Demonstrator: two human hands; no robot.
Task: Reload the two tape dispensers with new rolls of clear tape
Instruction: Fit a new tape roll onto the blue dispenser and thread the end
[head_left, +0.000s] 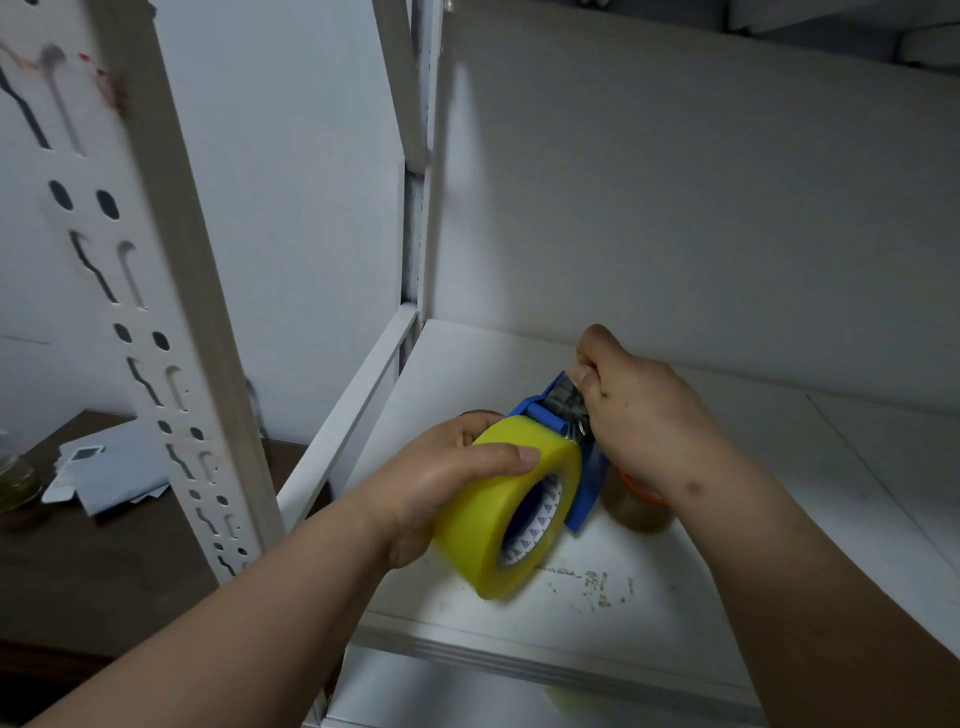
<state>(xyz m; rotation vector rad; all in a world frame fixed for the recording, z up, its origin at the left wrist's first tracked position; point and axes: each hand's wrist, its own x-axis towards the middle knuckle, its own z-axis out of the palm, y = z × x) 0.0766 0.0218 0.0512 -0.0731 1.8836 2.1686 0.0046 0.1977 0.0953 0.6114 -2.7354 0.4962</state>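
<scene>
A thick yellowish roll of clear tape (498, 514) sits mounted on a blue tape dispenser (550, 415), held above a white shelf. My left hand (447, 473) grips the roll from the left, thumb laid across its top. My right hand (639, 421) is closed at the dispenser's front end, its fingertips pinching the loose tape end by the blade and roller. A brownish tape roll with an orange core (636, 506) lies on the shelf under my right wrist, mostly hidden. No second dispenser is in view.
The white shelf board (675, 587) has scuff marks near its front edge. A white slotted rack upright (171, 332) stands at the left. Beyond it is a dark wooden table (104, 561) with white papers (111, 470) and a glass jar (15, 480).
</scene>
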